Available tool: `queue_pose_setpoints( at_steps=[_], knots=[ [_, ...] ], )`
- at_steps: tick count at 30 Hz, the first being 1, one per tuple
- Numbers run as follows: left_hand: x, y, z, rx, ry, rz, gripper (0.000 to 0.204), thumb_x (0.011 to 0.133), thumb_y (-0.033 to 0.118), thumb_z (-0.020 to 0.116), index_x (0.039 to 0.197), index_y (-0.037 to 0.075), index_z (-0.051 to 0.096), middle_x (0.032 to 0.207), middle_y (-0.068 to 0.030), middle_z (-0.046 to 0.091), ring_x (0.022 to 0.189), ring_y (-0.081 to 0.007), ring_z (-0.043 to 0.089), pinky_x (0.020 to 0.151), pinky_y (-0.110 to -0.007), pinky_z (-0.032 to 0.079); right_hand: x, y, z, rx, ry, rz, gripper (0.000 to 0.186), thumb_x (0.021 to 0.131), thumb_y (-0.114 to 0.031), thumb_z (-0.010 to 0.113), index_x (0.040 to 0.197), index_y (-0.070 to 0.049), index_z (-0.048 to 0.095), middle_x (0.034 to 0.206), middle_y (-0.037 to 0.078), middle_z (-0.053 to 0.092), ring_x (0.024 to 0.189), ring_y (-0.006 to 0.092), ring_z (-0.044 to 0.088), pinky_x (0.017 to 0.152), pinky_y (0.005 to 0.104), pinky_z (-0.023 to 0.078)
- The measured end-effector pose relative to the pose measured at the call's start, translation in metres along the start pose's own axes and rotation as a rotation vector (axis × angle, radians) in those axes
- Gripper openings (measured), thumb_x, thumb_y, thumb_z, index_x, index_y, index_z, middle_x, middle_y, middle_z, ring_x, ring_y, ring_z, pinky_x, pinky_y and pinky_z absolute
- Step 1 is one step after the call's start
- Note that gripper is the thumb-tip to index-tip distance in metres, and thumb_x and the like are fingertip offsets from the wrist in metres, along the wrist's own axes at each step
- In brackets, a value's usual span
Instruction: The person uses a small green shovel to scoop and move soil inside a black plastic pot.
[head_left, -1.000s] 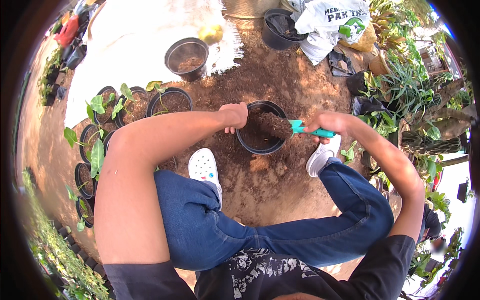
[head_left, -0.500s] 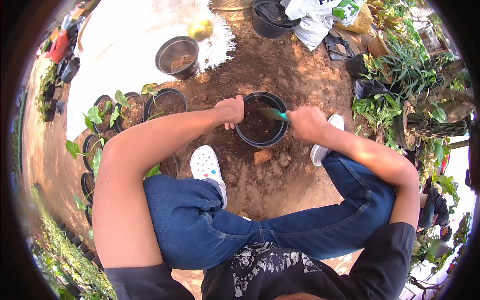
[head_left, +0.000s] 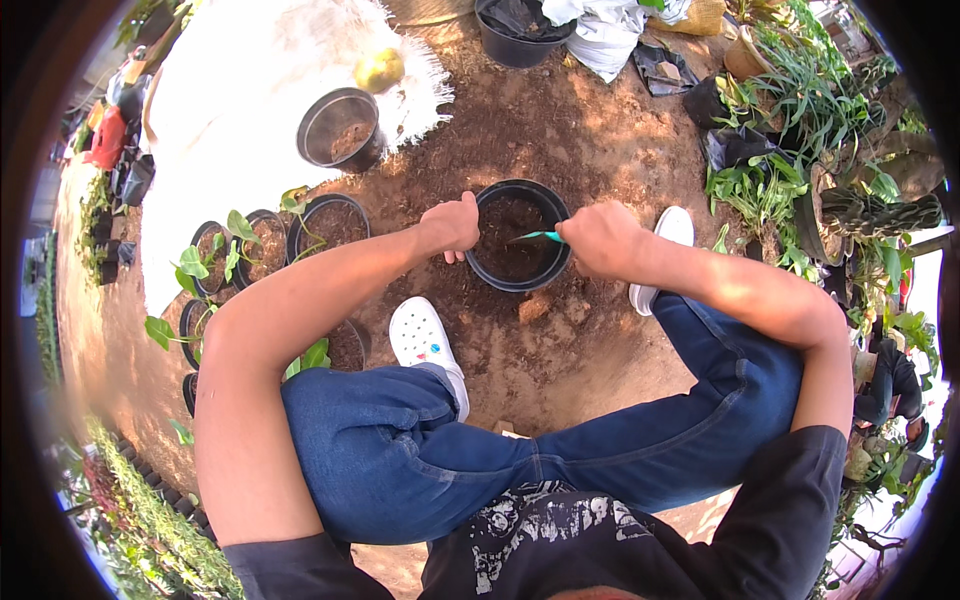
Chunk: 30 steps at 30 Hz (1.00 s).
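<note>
A round black plastic pot (head_left: 512, 286) with dark soil inside stands on the ground between my feet. My left hand (head_left: 452, 226) grips its left side, thumb near the rim and fingers curved low against the outer wall. My right hand (head_left: 605, 240) is closed round the handle of a small trowel (head_left: 541, 237) with a green-turquoise part showing. The trowel reaches over the right rim into the pot, and its tip is down at the soil. A brown clod (head_left: 535, 306) lies just in front of the pot.
Potted leafy plants (head_left: 335, 222) cluster at the left. A soil-bearing black pot (head_left: 340, 130) and a yellowish round fruit (head_left: 380, 70) rest on a white sheet (head_left: 240, 100). Another black pot (head_left: 520, 45) and white sacks (head_left: 607, 45) stand far back. Plants (head_left: 765, 200) line the right side.
The trowel has gone lower into the pot, its blade now showing less, and my right hand has shifted slightly left. My left hand stays at the pot's side. The whole view has shifted a little.
</note>
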<state>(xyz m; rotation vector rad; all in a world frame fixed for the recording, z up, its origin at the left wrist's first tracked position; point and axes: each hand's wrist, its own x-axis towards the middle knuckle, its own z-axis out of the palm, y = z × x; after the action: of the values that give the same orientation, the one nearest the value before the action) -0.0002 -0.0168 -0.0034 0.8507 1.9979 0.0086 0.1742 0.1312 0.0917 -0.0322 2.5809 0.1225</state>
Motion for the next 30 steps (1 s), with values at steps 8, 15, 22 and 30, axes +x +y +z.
queue_pose_setpoints(
  at_steps=[8,15,22,30],
  knots=[
    [0.003,0.003,0.001,0.01,0.001,0.011,0.041,0.09,0.003,0.043,0.13,-0.006,0.033,0.077,-0.0133,0.074,0.068,-0.0257,0.074,0.069,-0.04,0.06,-0.001,0.001,0.043,0.024,0.101,-0.106,0.052,0.08,-0.016,0.071,0.126,0.006,0.058,0.073,0.013,0.069,0.069,0.0289,0.071,0.059,0.0418,0.057],
    [0.005,-0.006,0.003,0.019,0.005,0.022,0.036,0.091,0.003,0.039,0.126,-0.006,0.033,0.076,-0.0143,0.074,0.07,-0.0263,0.074,0.071,-0.04,0.06,-0.008,0.001,-0.011,0.224,-0.048,-0.003,0.016,0.076,-0.015,0.067,0.083,-0.001,0.072,0.081,0.018,0.072,0.082,0.0313,0.073,0.069,0.0418,0.058],
    [0.001,0.0,0.0,0.02,0.002,0.037,0.032,0.092,0.003,0.038,0.122,-0.007,0.034,0.076,-0.0149,0.074,0.071,-0.0255,0.074,0.074,-0.04,0.059,-0.003,0.005,-0.002,0.106,0.077,0.025,0.019,0.076,-0.013,0.066,0.089,0.0,0.069,0.076,0.017,0.071,0.074,0.0317,0.072,0.061,0.0421,0.057],
    [0.003,0.0,0.003,-0.03,0.014,0.055,0.031,0.092,0.004,0.038,0.12,-0.007,0.034,0.076,-0.0166,0.073,0.067,-0.0268,0.074,0.073,-0.04,0.059,-0.006,0.001,0.016,0.215,-0.088,0.005,0.02,0.077,-0.015,0.068,0.089,0.0,0.073,0.088,0.018,0.073,0.087,0.0321,0.073,0.072,0.0418,0.059]
  ],
)
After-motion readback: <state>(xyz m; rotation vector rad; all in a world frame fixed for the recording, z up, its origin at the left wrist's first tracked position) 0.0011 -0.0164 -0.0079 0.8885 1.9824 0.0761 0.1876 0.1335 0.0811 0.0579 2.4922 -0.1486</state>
